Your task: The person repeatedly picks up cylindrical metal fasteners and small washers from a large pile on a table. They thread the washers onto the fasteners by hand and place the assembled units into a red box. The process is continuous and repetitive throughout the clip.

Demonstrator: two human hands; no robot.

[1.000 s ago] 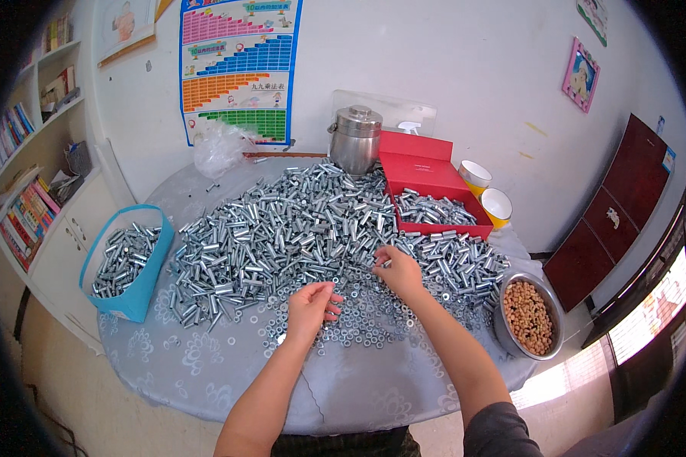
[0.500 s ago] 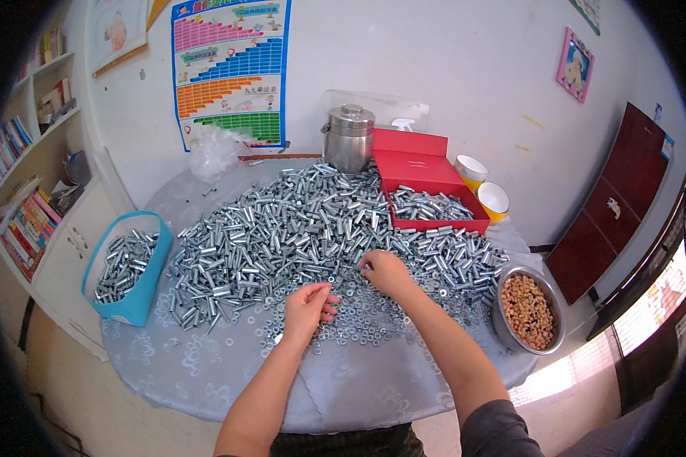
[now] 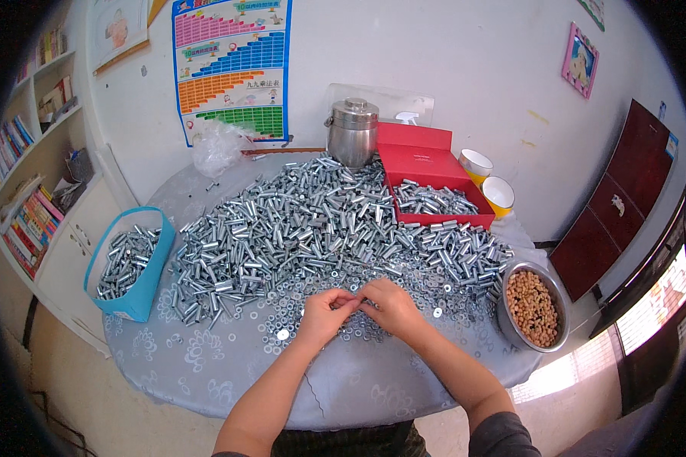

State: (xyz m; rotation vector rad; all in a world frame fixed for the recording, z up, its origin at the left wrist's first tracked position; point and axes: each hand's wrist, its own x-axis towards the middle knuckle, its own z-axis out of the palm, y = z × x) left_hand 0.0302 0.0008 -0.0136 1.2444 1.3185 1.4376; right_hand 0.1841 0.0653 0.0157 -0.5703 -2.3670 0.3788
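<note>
My left hand (image 3: 326, 315) and my right hand (image 3: 391, 306) meet fingertip to fingertip, low over the scattered small metal washers (image 3: 280, 333). Both are closed in a pinch. Whatever sits between the fingers is too small and covered to make out. Just beyond them spreads a wide heap of short, silvery metal cylinders, like bolt sleeves (image 3: 282, 221), reaching across the table. The washers lie along the near side of that heap, around and under my hands.
At the left stands a light-blue fabric bin (image 3: 141, 293) of metal cylinders; a red box (image 3: 442, 222) holds more. Behind are a steel pot (image 3: 352, 137) and a plastic bag (image 3: 219, 148). Yellow-and-white cups (image 3: 498, 195) and a metal bowl (image 3: 562, 320) of tan pieces flank the right table edge.
My right hand has come back from the heap's edge toward me and now meets my left hand. The left has shifted slightly right, its fingers closing into a pinch.
</note>
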